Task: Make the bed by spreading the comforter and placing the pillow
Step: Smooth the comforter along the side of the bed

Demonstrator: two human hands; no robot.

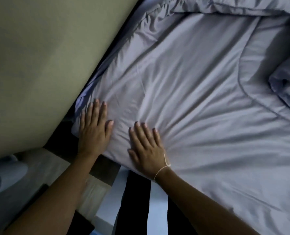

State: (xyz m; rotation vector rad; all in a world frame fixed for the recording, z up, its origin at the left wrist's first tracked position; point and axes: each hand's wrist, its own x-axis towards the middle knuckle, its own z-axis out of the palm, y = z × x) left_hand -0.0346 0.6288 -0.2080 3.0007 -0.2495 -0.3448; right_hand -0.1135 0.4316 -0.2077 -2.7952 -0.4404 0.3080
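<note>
A pale lavender-grey comforter (200,92) lies spread over the bed and fills most of the view. My left hand (95,131) lies flat on its near corner, fingers straight, close to the wall. Beside it, my right hand (146,150) presses flat on the cloth near the bed's edge, and wrinkles fan out from under it. A thin string bracelet circles the right wrist. A bunched fold of the same fabric, perhaps a pillow (234,5), runs along the top edge. Another folded lump of the cloth (288,83) sits at the far right.
A beige wall (39,56) runs diagonally along the left side of the bed. A dark bed frame (62,141) shows below the comforter's corner. Pale floor (157,209) and my dark-clad legs (134,200) appear at the bottom. A blurred bluish object (3,177) sits at the lower left.
</note>
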